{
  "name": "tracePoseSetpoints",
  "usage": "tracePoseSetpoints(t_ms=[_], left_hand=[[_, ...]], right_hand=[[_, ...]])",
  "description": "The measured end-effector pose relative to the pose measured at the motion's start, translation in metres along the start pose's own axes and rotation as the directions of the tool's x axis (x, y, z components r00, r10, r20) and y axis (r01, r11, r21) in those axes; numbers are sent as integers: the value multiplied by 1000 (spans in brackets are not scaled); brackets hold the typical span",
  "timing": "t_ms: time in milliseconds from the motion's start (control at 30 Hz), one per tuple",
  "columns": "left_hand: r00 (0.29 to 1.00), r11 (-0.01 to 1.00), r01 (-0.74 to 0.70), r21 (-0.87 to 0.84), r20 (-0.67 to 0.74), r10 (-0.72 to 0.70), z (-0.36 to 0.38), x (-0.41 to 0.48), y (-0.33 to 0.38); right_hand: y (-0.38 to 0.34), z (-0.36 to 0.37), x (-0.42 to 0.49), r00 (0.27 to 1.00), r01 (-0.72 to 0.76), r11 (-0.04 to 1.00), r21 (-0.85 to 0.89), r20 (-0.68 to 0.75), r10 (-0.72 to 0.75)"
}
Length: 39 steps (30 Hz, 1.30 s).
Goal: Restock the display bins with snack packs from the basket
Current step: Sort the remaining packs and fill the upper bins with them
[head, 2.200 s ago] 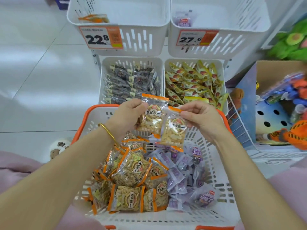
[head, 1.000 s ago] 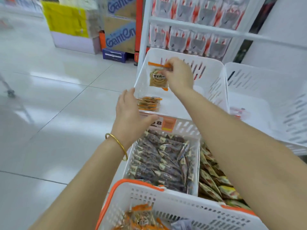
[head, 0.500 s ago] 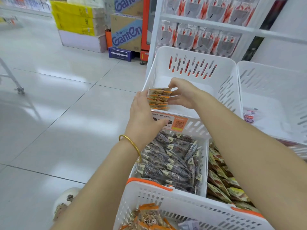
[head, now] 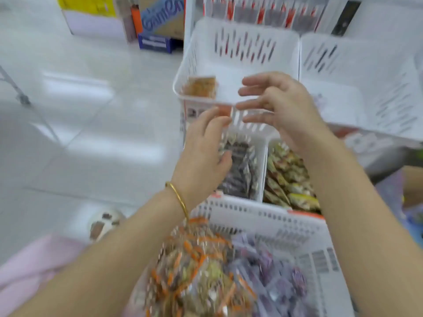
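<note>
Both hands hold nothing. The left hand hangs in front of the upper left bin, fingers relaxed and slightly apart, close to its price label. The right hand hovers over the bin's front rim, fingers straight and spread.

A stack of orange packs lies in the front left corner of that bin, against the wall. This position appears chosen to leave room beside it for more stock.

The basket sits directly below the hands, within short reach. It holds loose orange packs on its left side and purple packs on its right. Likely next step: reach down for another handful.

Between the basket and the upper bin, two lower bins hold dark packs and yellow packs. An upper right bin stands alongside.

The room is a shop with a glossy pale tile floor. Cardboard boxes stand behind the rack. Motion blur hides fine detail.
</note>
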<state>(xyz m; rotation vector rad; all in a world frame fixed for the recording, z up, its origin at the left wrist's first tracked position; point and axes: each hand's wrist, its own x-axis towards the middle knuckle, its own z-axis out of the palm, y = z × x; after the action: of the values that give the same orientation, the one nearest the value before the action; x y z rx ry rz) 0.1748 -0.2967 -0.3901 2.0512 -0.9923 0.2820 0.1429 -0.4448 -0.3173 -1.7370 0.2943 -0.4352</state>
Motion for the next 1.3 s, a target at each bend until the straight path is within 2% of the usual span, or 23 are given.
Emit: tracePoseSetpoints(t_ms=[33,100,167,233,300,333,400,500,533,667,800,1067,1200,1300], left_hand=[[991,999,32,-3,127,-31,6,-19,5],[940,994,107,15,325,-106,19,-58,9],[870,992,94,84,478,-122,28,-92,7],[775,983,24,182,617,-133,32,-118,2],[680,957,-9,290,704,-207,30,-130,-4],[659,947,-12,320,715,-232,28,-131,-7],[655,934,0,356,706,-269,25,-129,-11],[657,930,-1,367,702,-277,28,-121,-10],[657,933,-6,359,705,-267,30,-119,-9],[641,946,-21,323,731,-235,41,-113,-3],[602,952,-23,305,764,-231,47,-113,1],[539,954,-87,285,819,-195,57,-105,5],[448,976,-50,211,879,-167,55,-83,19],[467,981,0,193,868,-171,49,-67,27]], right_hand=[[17,-8,-32,1000,-27,1000,15,8,26],[72,-18,-89,978,-202,976,-81,44,206],[137,-19,-134,896,-400,870,-288,78,437],[195,-15,-165,812,-491,758,-429,92,577],[233,-3,-182,765,-459,709,-536,168,622],[245,6,-187,749,-411,705,-577,226,622],[261,22,-192,728,-321,705,-633,311,611],[278,37,-195,684,-181,591,-787,331,650],[284,38,-196,690,-161,583,-796,332,643],[296,34,-205,774,-219,740,-635,349,529],[282,27,-209,816,-316,843,-436,329,476],[197,-31,-165,833,-344,901,-263,358,422],[164,-52,-159,833,-310,917,-253,392,390],[157,-67,-159,887,-290,930,-226,302,350]])
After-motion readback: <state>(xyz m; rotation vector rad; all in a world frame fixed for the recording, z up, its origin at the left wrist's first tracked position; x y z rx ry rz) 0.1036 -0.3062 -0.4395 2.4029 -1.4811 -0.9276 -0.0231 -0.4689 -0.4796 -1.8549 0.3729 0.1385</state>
